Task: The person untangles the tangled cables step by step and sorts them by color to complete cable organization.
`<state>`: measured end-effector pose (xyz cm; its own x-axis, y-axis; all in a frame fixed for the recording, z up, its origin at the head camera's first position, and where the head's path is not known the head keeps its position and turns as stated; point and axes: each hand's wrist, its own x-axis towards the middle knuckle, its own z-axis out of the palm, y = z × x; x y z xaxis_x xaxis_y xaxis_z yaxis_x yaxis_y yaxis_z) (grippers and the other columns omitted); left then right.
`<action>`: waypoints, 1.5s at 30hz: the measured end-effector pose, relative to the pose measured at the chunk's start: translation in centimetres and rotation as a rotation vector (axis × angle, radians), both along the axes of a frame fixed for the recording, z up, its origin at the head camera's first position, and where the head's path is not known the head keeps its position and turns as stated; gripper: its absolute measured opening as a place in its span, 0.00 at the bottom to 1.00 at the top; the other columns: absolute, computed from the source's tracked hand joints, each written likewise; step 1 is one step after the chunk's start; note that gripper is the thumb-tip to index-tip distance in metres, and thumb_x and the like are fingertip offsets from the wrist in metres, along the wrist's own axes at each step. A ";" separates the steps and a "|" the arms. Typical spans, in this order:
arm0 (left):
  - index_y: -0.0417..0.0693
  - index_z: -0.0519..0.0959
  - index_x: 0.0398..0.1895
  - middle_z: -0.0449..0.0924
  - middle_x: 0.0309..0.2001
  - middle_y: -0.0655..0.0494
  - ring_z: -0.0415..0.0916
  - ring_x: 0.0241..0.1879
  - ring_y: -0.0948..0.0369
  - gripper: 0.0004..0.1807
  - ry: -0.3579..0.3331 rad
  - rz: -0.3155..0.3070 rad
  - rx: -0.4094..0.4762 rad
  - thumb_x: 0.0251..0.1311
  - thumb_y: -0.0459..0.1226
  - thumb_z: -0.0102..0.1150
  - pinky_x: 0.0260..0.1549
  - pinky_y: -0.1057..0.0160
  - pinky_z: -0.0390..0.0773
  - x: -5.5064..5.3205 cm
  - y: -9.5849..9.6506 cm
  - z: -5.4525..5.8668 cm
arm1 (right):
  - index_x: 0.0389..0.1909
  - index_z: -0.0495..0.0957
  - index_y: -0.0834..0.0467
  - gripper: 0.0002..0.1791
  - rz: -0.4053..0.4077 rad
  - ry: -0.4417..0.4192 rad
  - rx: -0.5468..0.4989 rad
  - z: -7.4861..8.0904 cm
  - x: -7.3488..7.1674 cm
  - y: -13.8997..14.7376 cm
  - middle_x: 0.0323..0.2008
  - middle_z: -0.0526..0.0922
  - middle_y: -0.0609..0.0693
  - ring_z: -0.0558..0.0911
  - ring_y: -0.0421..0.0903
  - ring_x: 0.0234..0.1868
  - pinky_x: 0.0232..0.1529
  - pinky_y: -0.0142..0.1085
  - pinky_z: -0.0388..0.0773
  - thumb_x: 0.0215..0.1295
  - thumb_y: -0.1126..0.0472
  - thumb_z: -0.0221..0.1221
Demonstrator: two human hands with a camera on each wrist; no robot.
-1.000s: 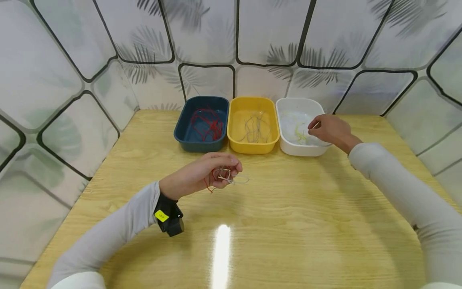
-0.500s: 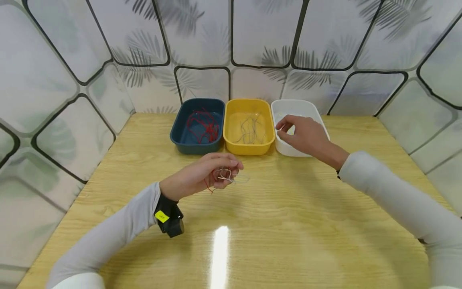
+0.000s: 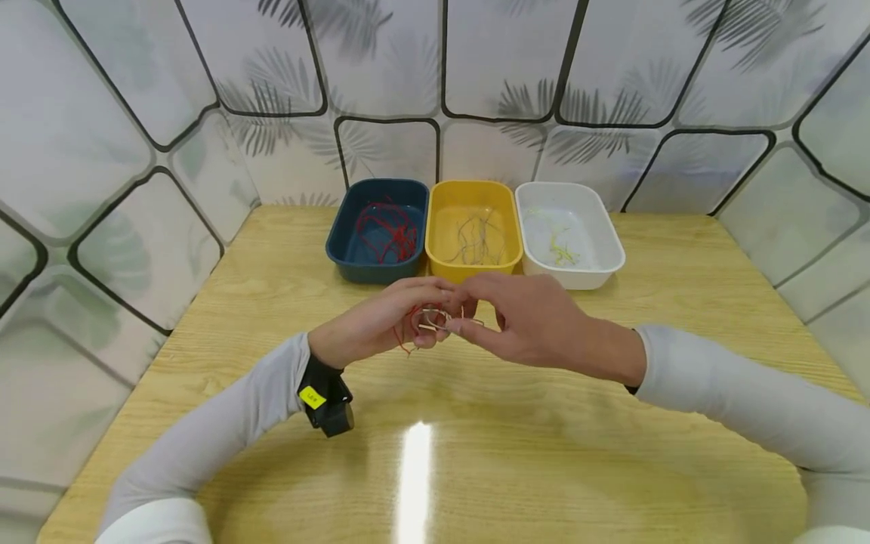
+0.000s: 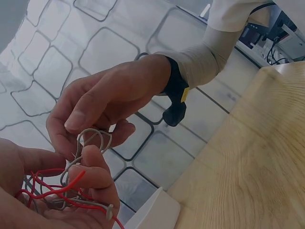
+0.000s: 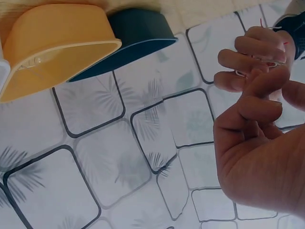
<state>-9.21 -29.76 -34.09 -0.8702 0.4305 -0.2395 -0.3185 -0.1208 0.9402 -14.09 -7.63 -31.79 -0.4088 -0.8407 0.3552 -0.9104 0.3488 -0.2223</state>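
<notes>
My left hand (image 3: 381,321) holds a loose tangle of thin wires in its curled fingers, above the table. Red wire (image 4: 62,190) and grey wire (image 4: 97,130) are mixed in the bundle, which the left wrist view shows from close up. From the right, my right hand (image 3: 537,321) meets the left, its thumb and fingertips right at a grey loop rising from the tangle. In the right wrist view the fingers of my right hand (image 5: 252,148) overlap the left hand (image 5: 252,55), hiding most of the wires. I cannot tell whether the right fingertips pinch the loop.
Three bins stand side by side at the table's back: dark blue (image 3: 377,273) with red wires (image 3: 402,242), yellow (image 3: 476,270) with grey wires (image 3: 478,238), and white (image 3: 574,280) with yellow wires (image 3: 560,251). A patterned wall covering (image 3: 489,68) rises right behind them.
My right hand has left the white bin and come left and nearer to the wires in the left hand. The left hand has stayed nearly in place with its tangle.
</notes>
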 end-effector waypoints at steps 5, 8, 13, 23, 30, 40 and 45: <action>0.47 0.75 0.53 0.79 0.41 0.59 0.71 0.28 0.66 0.13 -0.005 -0.004 -0.009 0.80 0.42 0.41 0.27 0.70 0.68 0.2 0.0 0.4 | 0.42 0.79 0.46 0.19 -0.027 0.013 0.063 0.4 0.7 -0.2 0.33 0.84 0.37 0.69 0.31 0.19 0.23 0.28 0.67 0.60 0.38 0.68; 0.47 0.74 0.48 0.76 0.37 0.59 0.69 0.25 0.66 0.11 -0.015 0.000 -0.019 0.79 0.41 0.42 0.26 0.69 0.67 0.4 -0.1 0.4 | 0.41 0.79 0.45 0.17 -0.021 -0.010 0.073 0.4 1.0 -0.3 0.31 0.85 0.36 0.68 0.30 0.19 0.22 0.27 0.66 0.60 0.39 0.68; 0.47 0.74 0.45 0.77 0.33 0.58 0.68 0.25 0.66 0.10 -0.014 -0.024 -0.023 0.78 0.39 0.43 0.25 0.69 0.65 0.9 -0.3 0.3 | 0.40 0.84 0.43 0.08 -0.002 -0.031 0.026 0.5 1.1 -0.1 0.29 0.86 0.34 0.67 0.28 0.18 0.21 0.26 0.66 0.63 0.47 0.68; 0.45 0.77 0.51 0.79 0.39 0.61 0.66 0.23 0.65 0.12 0.040 -0.099 -0.062 0.78 0.38 0.45 0.23 0.69 0.63 1.0 -0.5 0.2 | 0.37 0.87 0.43 0.03 -0.034 -0.069 -0.045 0.8 0.6 1.4 0.28 0.86 0.32 0.68 0.30 0.18 0.22 0.27 0.69 0.65 0.50 0.68; 0.45 0.79 0.50 0.73 0.34 0.60 0.66 0.26 0.65 0.12 0.058 -0.095 -0.082 0.78 0.39 0.45 0.26 0.69 0.64 1.1 -0.4 0.2 | 0.37 0.86 0.44 0.02 -0.078 -0.056 -0.083 0.9 0.2 2.5 0.29 0.86 0.34 0.72 0.31 0.22 0.25 0.28 0.72 0.64 0.54 0.68; 0.41 0.81 0.53 0.71 0.28 0.62 0.62 0.22 0.67 0.18 0.038 -0.119 -0.103 0.79 0.43 0.44 0.25 0.68 0.63 1.0 -0.9 -0.2 | 0.33 0.81 0.49 0.04 -0.044 -0.162 -0.152 0.7 -0.3 3.1 0.25 0.82 0.36 0.69 0.31 0.19 0.23 0.29 0.69 0.67 0.60 0.64; 0.45 0.78 0.37 0.66 0.24 0.62 0.58 0.19 0.66 0.16 0.028 -0.142 -0.108 0.80 0.42 0.43 0.26 0.66 0.59 1.3 -1.6 -0.4 | 0.32 0.77 0.52 0.07 -0.034 -0.318 -0.241 1.3 -1.4 3.7 0.23 0.81 0.40 0.67 0.37 0.17 0.19 0.31 0.66 0.71 0.63 0.61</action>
